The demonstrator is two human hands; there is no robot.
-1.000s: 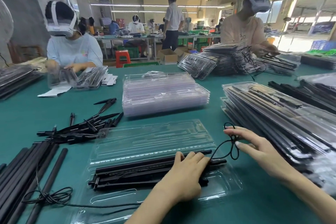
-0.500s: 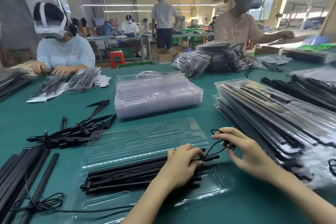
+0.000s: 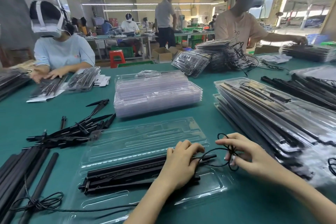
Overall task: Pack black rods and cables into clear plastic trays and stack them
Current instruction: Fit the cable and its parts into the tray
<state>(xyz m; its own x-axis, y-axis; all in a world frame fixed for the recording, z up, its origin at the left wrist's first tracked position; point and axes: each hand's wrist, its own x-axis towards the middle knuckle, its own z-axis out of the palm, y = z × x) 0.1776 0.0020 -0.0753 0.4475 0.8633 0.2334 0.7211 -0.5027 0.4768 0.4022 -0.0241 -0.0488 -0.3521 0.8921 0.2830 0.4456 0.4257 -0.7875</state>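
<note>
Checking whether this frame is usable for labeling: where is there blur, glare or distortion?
Head view: wide-angle bending toward the edges; motion blur on the opposite worker's hands; glare streaks on the open clear tray; window area overexposed; the right hand and cable fairly sharp.

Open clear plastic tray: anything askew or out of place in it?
Yes. The bundled black cable hangs outside the open clear plastic tray, pinched by the right hand; black rods overhang its left edge.

Green tabletop (image 3: 54, 114) underneath. Far left, seated person in pale blue shirt (image 3: 61, 51) with white headset (image 3: 45, 23). Far right, standing person in beige shirt (image 3: 240, 29). Beyond, red stool (image 3: 117, 58), cardboard boxes (image 3: 161, 53), green crates (image 3: 192, 36).
</note>
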